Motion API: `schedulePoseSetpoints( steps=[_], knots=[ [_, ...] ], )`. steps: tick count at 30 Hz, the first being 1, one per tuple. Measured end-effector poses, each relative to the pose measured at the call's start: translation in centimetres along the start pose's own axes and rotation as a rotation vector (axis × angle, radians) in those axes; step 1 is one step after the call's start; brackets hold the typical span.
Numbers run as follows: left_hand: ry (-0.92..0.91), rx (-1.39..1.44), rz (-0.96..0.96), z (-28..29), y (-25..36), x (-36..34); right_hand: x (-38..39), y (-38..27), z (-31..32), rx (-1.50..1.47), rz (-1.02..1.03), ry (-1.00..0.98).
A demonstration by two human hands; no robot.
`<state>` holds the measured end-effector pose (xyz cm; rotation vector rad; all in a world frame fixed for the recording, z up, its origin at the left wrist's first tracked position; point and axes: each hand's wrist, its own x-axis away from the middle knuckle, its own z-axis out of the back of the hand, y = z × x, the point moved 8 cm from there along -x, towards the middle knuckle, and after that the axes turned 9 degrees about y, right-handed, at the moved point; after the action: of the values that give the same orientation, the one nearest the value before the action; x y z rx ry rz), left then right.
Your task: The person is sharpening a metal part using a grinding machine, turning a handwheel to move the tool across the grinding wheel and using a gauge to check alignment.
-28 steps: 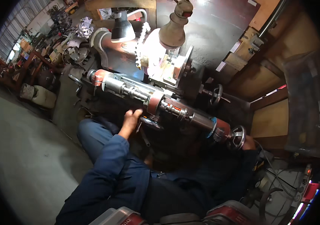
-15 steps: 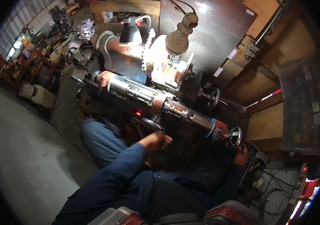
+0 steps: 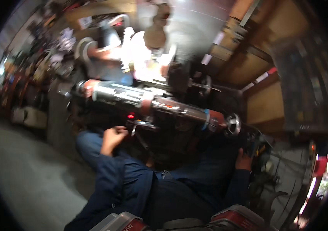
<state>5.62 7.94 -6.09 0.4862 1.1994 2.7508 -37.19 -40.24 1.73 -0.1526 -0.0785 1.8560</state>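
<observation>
A grinding machine, lit by bright work lamps, stands before me with a long shiny spindle assembly (image 3: pixel 114 92) lying across it. My left hand (image 3: pixel 114 138) is above my left knee, just left of a metal handwheel (image 3: pixel 146 125) on the machine's front. Its fingers are curled together; motion blur hides whether anything is between them, and a small gap seems to separate it from the wheel. My right hand (image 3: pixel 243 159) is low at the right, below the chrome handwheel (image 3: pixel 233 124) at the spindle's right end. Dark parts hide most of its fingers.
A black-shaded lamp (image 3: pixel 108 36) and a second lamp (image 3: pixel 155 37) hang over the machine. Another handwheel (image 3: pixel 207 85) sits farther back. Metal parts crowd the far left beside grey floor (image 3: pixel 29 169). Wooden panels (image 3: pixel 264 104) and a dark hanging sheet (image 3: pixel 306 88) stand right, with cables below.
My left hand has swung left from below the front handwheel to beyond its left side. My right hand stays low at the right. The whole view has shifted and blurred.
</observation>
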Motion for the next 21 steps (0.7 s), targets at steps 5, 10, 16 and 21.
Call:
schedulePoseSetpoints(
  steps=[5,10,16,21],
  knots=[
    [0.748,-0.505,-0.540,14.4,4.6,4.8,2.6,-0.9,2.4,-0.402,0.138,0.261],
    [0.540,-0.449,-0.088,17.4,-13.8,0.3,3.7,4.7,-1.4,-0.654,-0.090,0.127],
    [0.326,-0.770,0.048,16.4,-7.1,-1.5,5.2,21.9,3.2,0.101,-0.620,0.188],
    [-0.174,-0.807,0.228,10.2,5.0,3.6,9.8,37.9,4.3,0.427,-0.945,-0.036]
  ],
)
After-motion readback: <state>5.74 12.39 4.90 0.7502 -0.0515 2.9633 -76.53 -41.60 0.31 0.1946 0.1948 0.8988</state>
